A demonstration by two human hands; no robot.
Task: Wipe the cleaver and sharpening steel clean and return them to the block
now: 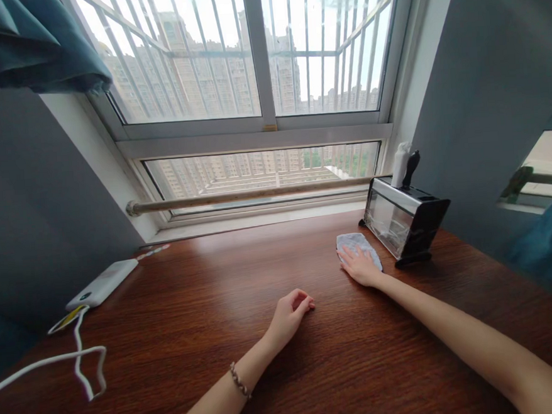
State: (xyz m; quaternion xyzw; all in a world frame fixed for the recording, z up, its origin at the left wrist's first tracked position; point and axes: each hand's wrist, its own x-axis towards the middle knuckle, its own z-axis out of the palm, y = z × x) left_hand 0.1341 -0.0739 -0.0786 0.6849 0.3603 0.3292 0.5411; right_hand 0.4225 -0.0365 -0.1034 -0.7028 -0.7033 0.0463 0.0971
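Note:
A pale grey cloth (354, 240) lies flat on the wooden tabletop, just left of a knife block. My right hand (359, 267) rests palm down on the cloth with its fingers spread, pressing on it rather than gripping it. Part of the cloth is covered by that hand. Nearer the middle of the table, my left hand (290, 313) sits loosely curled, its fingertips close to the thumb and nothing visible inside. A beaded bracelet (239, 381) circles the left wrist.
The knife block (399, 217) has clear sides, a black end and two handles sticking up. A white power strip (102, 283) with a looping white cable (79, 347) lies at the left. Behind the brown table (209, 338), a rail (256, 196) crosses the barred window.

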